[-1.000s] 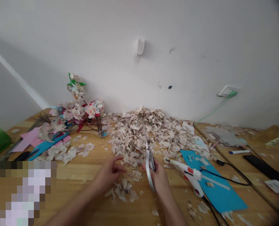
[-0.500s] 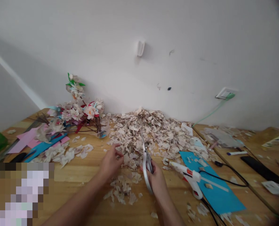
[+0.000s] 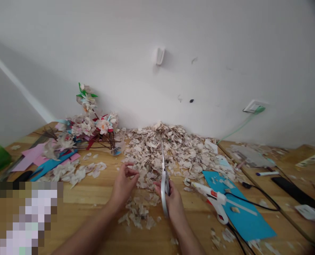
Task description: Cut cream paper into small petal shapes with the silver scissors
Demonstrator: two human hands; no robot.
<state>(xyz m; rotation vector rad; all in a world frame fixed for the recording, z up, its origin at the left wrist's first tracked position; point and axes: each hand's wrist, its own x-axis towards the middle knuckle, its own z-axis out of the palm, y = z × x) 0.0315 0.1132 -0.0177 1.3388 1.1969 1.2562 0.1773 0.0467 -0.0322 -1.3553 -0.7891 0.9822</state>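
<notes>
Light-brown wooden tabletop (image 3: 83, 198) bears a broad heap of thin, off-white, petal-like flakes (image 3: 144, 150) toward the back. Right: flat blue rectangular sheet (image 3: 253, 223), white-and-red plastic glue gun (image 3: 209, 192) overlapping its edge. Farther right: slim white pen (image 3: 268, 173). Left: pink paper sheets (image 3: 27, 163).

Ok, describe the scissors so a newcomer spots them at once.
On the wooden table, find the big heap of pale scraps against the wall. Just in front, the right grip holds the scissors, blades pointing at the heap. Their silvery handle and slim straight blades set them apart from the crumpled scraps.
</notes>
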